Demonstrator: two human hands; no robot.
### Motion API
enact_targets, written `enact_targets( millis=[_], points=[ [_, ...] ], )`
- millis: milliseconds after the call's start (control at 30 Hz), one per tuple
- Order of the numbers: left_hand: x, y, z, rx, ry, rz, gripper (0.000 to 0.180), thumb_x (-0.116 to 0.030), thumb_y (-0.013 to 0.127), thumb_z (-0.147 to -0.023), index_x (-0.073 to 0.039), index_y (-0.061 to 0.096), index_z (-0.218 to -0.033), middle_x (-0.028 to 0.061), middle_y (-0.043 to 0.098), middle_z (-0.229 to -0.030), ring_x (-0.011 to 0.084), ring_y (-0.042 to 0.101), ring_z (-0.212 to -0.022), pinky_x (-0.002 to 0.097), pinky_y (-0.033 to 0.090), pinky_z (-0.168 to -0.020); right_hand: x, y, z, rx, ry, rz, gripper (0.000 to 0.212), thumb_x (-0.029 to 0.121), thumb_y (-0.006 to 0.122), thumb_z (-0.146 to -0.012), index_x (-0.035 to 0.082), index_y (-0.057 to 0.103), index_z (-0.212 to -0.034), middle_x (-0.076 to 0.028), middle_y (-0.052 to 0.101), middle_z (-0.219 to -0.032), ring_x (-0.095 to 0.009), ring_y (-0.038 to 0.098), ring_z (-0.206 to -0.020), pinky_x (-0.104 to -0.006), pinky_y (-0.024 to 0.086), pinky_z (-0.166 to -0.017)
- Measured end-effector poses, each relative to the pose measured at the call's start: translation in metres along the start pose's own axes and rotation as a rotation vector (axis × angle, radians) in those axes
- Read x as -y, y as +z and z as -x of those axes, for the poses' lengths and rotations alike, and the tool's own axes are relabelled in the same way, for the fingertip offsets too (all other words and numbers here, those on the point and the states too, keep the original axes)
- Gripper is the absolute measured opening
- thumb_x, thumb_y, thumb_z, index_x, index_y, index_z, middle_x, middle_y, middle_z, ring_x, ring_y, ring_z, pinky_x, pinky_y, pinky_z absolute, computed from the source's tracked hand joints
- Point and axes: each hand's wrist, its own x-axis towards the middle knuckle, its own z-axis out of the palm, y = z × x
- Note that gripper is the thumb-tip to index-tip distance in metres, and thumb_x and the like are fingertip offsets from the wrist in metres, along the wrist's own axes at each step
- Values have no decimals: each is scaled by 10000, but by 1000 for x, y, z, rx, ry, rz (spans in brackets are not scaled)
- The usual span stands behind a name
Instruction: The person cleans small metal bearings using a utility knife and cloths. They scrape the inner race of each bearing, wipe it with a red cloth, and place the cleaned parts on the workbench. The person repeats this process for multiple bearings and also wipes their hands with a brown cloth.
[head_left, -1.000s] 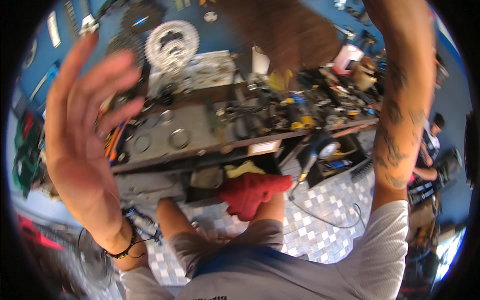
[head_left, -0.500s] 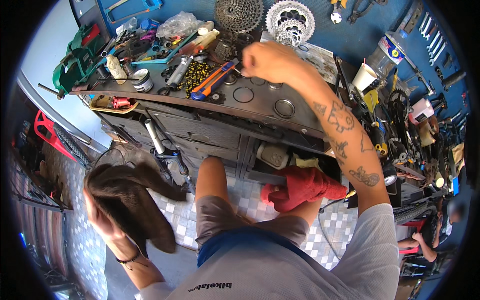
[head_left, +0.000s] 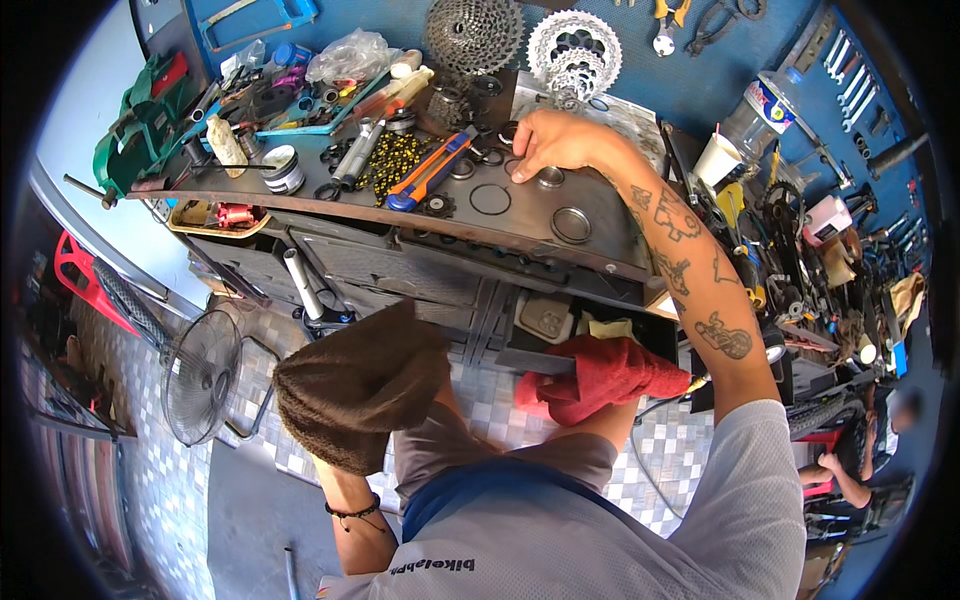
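A brown cloth (head_left: 350,385) is draped over my left hand (head_left: 343,484) in front of my thighs; the fingers are hidden inside it. My right hand (head_left: 555,142) is over the workbench (head_left: 400,210), fingers bent and thumb pointing down at the metal top. What lies between its fingertips is too small to make out. Beside it are a small metal ring (head_left: 550,177), a thin black ring (head_left: 490,199) and a larger metal ring (head_left: 571,225). An orange and blue cutter knife (head_left: 432,170) lies left of these, next to a black and yellow chain (head_left: 395,160).
A red cloth (head_left: 610,380) hangs over an open drawer. Cassettes (head_left: 473,35) lean at the back of the bench. On the right stand a white cup (head_left: 716,158) and a plastic bottle (head_left: 765,115). A fan (head_left: 202,378) and a fork (head_left: 305,283) stand at left. Another person (head_left: 850,480) sits far right.
My left hand has swung inward with the brown cloth, uncovering the fan. My right hand has come slightly right and down toward the bench top, its fingers less tightly curled.
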Motion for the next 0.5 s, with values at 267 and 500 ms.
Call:
enact_targets(
  millis=[267,500],
  points=[
    [-12,43,-8,120,35,57,390,-257,713,-931,-12,654,-1229,132,674,-1163,277,650,-1046,408,536,-942,23,1,17,-20,-13,-233,409,249,935,-760,20,688,-992,-83,735,-834,-192,701,-730,-368,553,-645],
    [-52,87,-29,234,-33,191,329,-201,720,-928,-10,658,-1188,112,668,-1133,255,637,-1021,385,545,-909,123,17,121,25,-148,-743,249,165,845,-877,23,647,-924,-50,708,-790,-133,666,-646,-298,507,-549]
  ],
)
